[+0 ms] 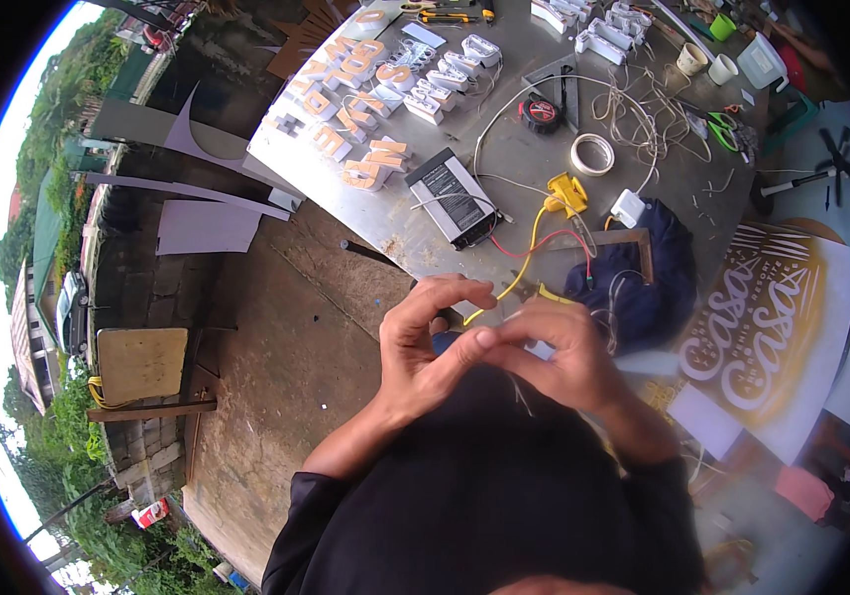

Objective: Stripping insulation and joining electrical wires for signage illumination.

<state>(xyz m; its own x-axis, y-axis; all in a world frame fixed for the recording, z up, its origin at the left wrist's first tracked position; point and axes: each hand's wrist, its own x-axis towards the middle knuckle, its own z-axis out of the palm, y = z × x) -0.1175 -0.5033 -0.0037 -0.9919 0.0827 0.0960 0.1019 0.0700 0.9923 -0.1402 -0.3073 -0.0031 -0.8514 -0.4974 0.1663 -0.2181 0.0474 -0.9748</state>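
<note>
My left hand and my right hand meet in front of my body at the table's near edge, thumbs and fingertips pinched together. What they pinch is too small to make out. A thin pale strand hangs just below the right fingers. Behind the fingertips runs a yellow wire, leading up to a yellow clip. A red wire curves nearby. A silver and black power supply box lies beyond my left hand. Dark blue cloth is bunched beyond my right hand.
On the metal table are several white block letters, a tape measure, a tape roll, a white adapter, tangled cable and green-handled scissors. A lettered sign panel stands at right. Concrete floor lies left.
</note>
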